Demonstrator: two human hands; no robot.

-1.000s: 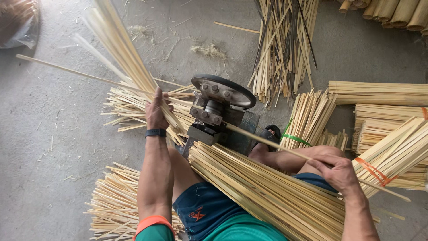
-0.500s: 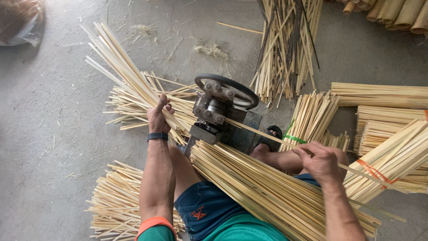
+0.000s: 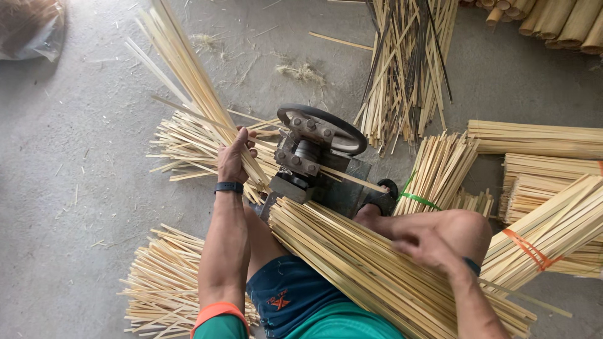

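One small metal machine (image 3: 311, 160) with a dark flywheel sits on the grey concrete floor (image 3: 69, 188) — every place below is given from it. Left hand (image 3: 233, 158) is just left of the machine, fingers wrapped shut around one fan of pale bamboo strips (image 3: 188, 81) that slants up and away to the upper left; a dark wristband (image 3: 228, 187) sits on that wrist. Right hand (image 3: 427, 248) is lower right of the machine, resting on the big sheaf of strips (image 3: 377, 270) that lies across the lap and butts against the machine's near side; fingers look curled, pinched at the strips — how much they actually hold, cannot tell. One thin strip (image 3: 352, 179) sticks out of the machine to the right.

Counted piles: one loose heap (image 3: 188, 147) behind the left hand, one heap (image 3: 157, 282) lower left of the machine, one darker mixed stack (image 3: 408, 69) above right of it, one bundle with a green tie (image 3: 436, 172) right of it, one bundle with an orange tie (image 3: 546, 235) further right, at least two more flat bundles (image 3: 534, 138) at the right edge. One sandalled foot (image 3: 383, 198) is just right of the machine.

Open room: bare floor far left of the machine and above it; right side is crowded, bundles running off the frame edge.
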